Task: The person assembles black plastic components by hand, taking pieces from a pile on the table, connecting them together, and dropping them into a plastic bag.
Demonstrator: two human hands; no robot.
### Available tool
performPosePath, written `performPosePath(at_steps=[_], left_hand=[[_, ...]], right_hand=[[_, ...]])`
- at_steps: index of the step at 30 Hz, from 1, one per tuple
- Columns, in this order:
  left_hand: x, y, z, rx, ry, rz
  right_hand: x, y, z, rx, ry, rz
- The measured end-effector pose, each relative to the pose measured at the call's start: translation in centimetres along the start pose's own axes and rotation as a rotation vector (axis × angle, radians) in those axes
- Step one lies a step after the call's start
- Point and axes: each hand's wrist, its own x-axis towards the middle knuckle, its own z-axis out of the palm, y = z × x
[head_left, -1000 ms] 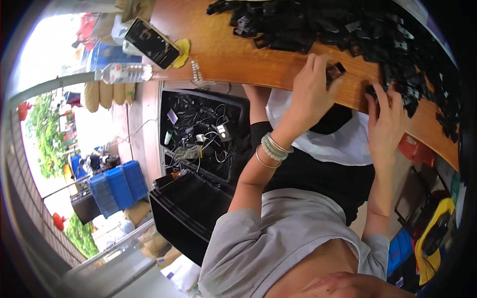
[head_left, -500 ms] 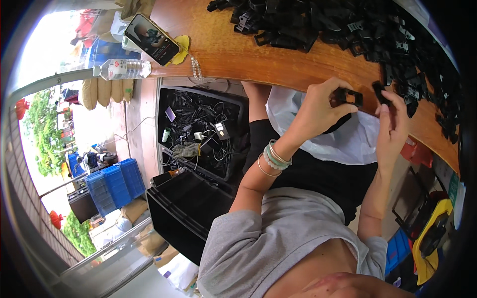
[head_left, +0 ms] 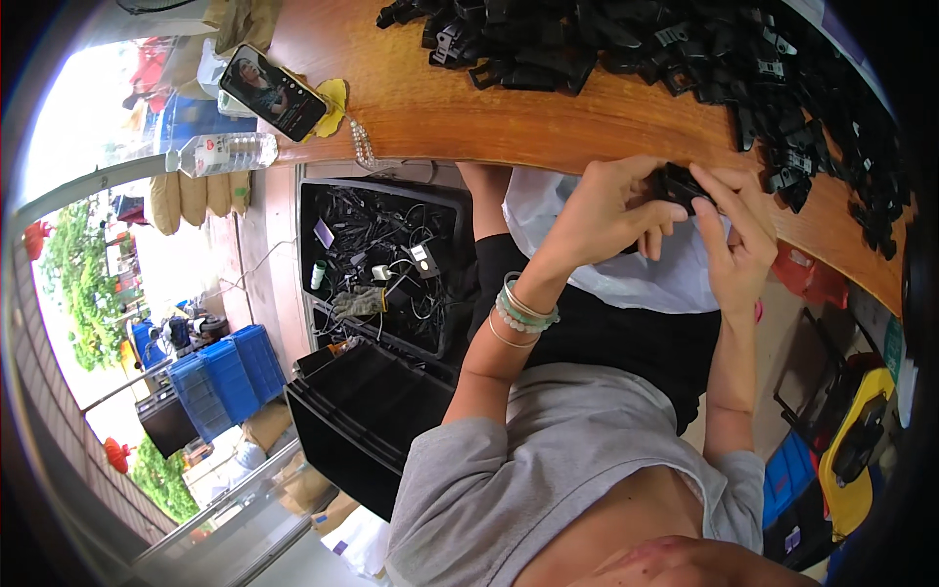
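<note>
Just off the table's near edge, both my hands meet over small black plastic parts. My left hand, with bracelets on its wrist, is closed around a black plastic housing. From the other side my right hand presses its fingers against the same housing. The small black piece from the right fingers cannot be made out apart from it. Beyond them, a large heap of similar black plastic parts covers the far right of the wooden table. White plastic sheeting lies across my lap below the hands.
A phone, a beaded strap and a clear bottle lie at the table's left. Below stand a black bin of black parts, cables and a glove, and a black box. Blue crates stand farther left.
My right hand has moved left and brought its small black piece against the housing in my left hand. The view has shifted slightly, and the phone's picture has changed.
</note>
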Motion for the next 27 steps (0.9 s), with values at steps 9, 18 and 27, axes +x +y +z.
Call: performPosePath(at_steps=[9, 18, 27], left_hand=[[0.1, -1.4, 1.5, 0.172, 0.129, 0.285], [1.2, -1.2, 0.6, 0.056, 0.225, 0.199], [9.5, 0.1, -2.1, 0.944, 0.489, 0.527]], right_hand=[[-0.4, 0.3, 0.9, 0.188, 0.039, 0.101], [1.1, 1.3, -0.7, -0.056, 0.017, 0.150], [2.7, 3.3, -0.4, -0.738, 0.078, -0.050]])
